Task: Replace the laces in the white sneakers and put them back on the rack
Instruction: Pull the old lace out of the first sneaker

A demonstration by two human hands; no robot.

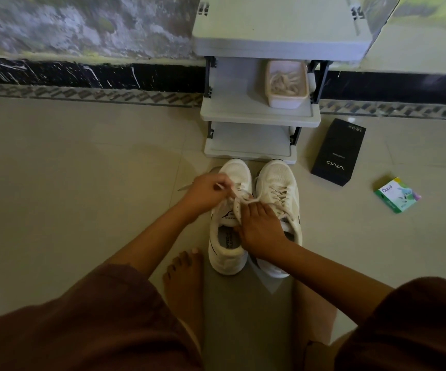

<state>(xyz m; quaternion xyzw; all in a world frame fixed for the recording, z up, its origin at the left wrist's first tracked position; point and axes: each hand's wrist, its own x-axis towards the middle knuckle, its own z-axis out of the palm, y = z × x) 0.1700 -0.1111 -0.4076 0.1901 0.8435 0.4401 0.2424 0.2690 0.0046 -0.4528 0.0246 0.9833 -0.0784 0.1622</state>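
Directly ahead, a grey shoe rack [259, 116] stands against the wall. The left sneaker [227, 253] and right sneaker [278, 178] sit side by side on the floor, toes just before its lowest shelf. A black phone box [338, 152] lies on the floor to the right. A pale tub [287, 101] of loose laces sits on the middle shelf. A small green packet [397, 195] lies farther right. The left hand [207, 192] has its grip pinching the lace [243, 200] over the left sneaker. The right hand [259, 228] lies flat, fingers straight, between the shoes.
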